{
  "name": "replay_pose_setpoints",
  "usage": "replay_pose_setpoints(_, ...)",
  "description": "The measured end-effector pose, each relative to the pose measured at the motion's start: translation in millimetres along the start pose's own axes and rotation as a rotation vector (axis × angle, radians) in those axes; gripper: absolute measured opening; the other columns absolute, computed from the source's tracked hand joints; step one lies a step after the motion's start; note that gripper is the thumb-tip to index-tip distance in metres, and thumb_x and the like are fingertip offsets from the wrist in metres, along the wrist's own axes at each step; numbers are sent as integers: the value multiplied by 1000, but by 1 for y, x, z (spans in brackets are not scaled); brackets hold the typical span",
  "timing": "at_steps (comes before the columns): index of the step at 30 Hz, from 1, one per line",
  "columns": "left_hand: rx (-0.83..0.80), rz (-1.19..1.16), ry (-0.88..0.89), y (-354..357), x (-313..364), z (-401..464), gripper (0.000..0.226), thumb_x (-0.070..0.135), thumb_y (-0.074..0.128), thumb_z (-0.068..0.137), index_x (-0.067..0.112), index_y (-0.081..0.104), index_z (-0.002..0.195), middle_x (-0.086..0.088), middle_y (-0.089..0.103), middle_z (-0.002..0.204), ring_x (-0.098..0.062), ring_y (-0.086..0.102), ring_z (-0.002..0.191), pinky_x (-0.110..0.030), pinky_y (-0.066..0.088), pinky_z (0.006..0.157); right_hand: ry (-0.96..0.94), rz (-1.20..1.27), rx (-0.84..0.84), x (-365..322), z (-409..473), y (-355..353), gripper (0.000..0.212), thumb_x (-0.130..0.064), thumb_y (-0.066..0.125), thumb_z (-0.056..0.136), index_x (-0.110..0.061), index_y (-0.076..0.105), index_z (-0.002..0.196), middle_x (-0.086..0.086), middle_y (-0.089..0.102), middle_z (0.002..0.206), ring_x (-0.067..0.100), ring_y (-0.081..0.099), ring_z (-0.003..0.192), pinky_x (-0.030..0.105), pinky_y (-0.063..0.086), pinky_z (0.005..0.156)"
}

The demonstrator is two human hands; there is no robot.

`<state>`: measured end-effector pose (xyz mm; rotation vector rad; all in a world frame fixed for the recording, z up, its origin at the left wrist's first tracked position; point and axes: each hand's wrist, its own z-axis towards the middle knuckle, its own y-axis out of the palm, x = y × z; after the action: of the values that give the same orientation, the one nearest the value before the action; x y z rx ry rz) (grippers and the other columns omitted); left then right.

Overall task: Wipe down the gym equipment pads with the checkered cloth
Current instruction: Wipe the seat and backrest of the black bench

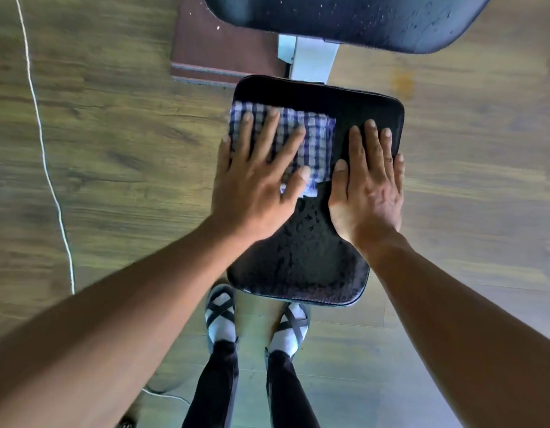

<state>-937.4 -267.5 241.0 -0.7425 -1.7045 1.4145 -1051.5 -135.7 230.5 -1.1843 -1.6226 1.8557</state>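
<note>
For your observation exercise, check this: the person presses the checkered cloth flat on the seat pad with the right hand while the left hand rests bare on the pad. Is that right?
The hands are swapped. In the head view the left hand presses the cloth flat on the pad, while the right hand rests bare on it.

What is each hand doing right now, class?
Left hand: open, pressing flat on the checkered cloth.
Right hand: open, resting flat on the seat pad, holding nothing.

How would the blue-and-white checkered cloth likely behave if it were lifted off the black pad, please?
The blue-and-white checkered cloth would probably go limp: it lies folded flat under the left hand. It may cling slightly, since the black seat pad looks wet with droplets. It is likely light.
</note>
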Motion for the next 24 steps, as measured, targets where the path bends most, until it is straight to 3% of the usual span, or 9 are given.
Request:
replay_pose_setpoints(3,-17,-10,15,3,3,-60,57,58,29,100,35,33,152,-3,17,165,-34,14,151,-53,21,117,-7,0,1,1,0,-1,57,-35,26,103,-17,23,157,3,13,165,23,5,152,43,4,123)
replay_pose_setpoints(7,-50,4,140,1,-17,-48,57,59,29,100,36,34,152,-3,18,165,-34,15,151,-53,26,116,-14,2,-18,1,0,-2,57,-34,26,103,-18,20,157,3,10,166,22,3,152,42,1,122)
replay_pose_setpoints(12,-60,-72,-40,4,13,-86,56,56,30,100,39,27,153,-1,8,167,-30,5,153,-52,15,120,-20,-11,-11,1,-1,-2,56,-33,27,104,-16,20,157,5,10,165,24,4,152,44,3,122)
replay_pose_setpoints(16,-125,-72,-54,9,25,-150,57,61,23,101,42,20,154,2,1,167,-28,2,153,-51,15,119,-17,-9,-10,1,-2,-1,56,-34,27,104,-16,20,157,5,10,166,24,3,152,43,2,122)
replay_pose_setpoints(20,-108,-44,76,6,1,-110,58,60,22,100,38,27,154,-1,10,166,-31,9,153,-52,23,118,-21,-5,-23,2,-2,0,57,-34,26,104,-17,18,158,4,9,166,23,2,152,43,1,122)
replay_pose_setpoints(24,-76,-66,-70,9,16,-104,57,58,25,101,38,26,154,-1,8,167,-30,7,153,-52,16,120,-19,13,-14,3,-2,-1,56,-34,27,104,-18,21,157,3,10,166,23,4,152,44,3,123)
